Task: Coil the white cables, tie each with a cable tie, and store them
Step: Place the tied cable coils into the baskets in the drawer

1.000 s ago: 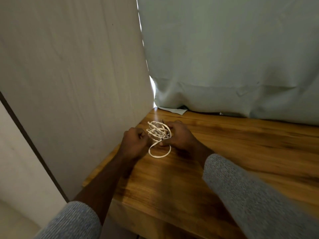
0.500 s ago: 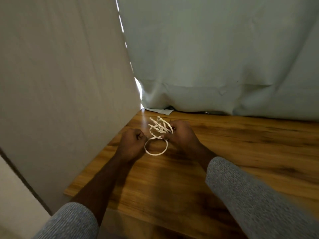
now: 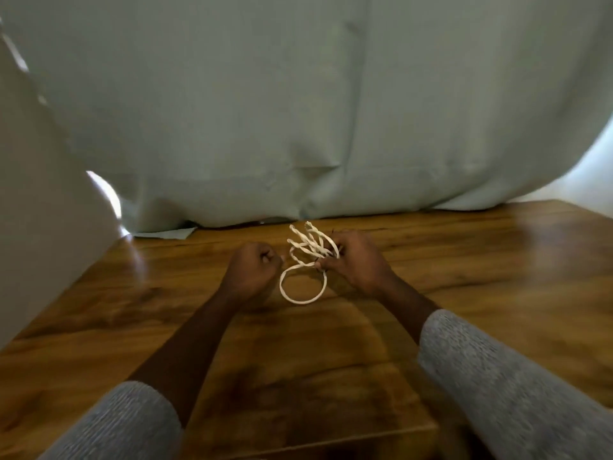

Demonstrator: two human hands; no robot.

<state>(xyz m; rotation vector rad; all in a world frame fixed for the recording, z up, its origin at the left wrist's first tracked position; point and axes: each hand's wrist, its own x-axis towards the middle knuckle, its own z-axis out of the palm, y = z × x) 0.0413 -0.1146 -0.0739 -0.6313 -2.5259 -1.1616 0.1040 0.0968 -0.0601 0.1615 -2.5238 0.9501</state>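
Over the wooden table, near the curtain, the right hand pinches the loosely coiled white cable, one loop hanging toward the tabletop, while the left hand is fisted just beside it, contents unclear.

surface: wooden table | on it: white cable loop, curtain hem

Beyond the hands, a hanging curtain closes off the far edge of the counter — no passage there. Left of the hands, a pale panel blocks the side. Right of the hands and nearer the body, the counter lies bare.
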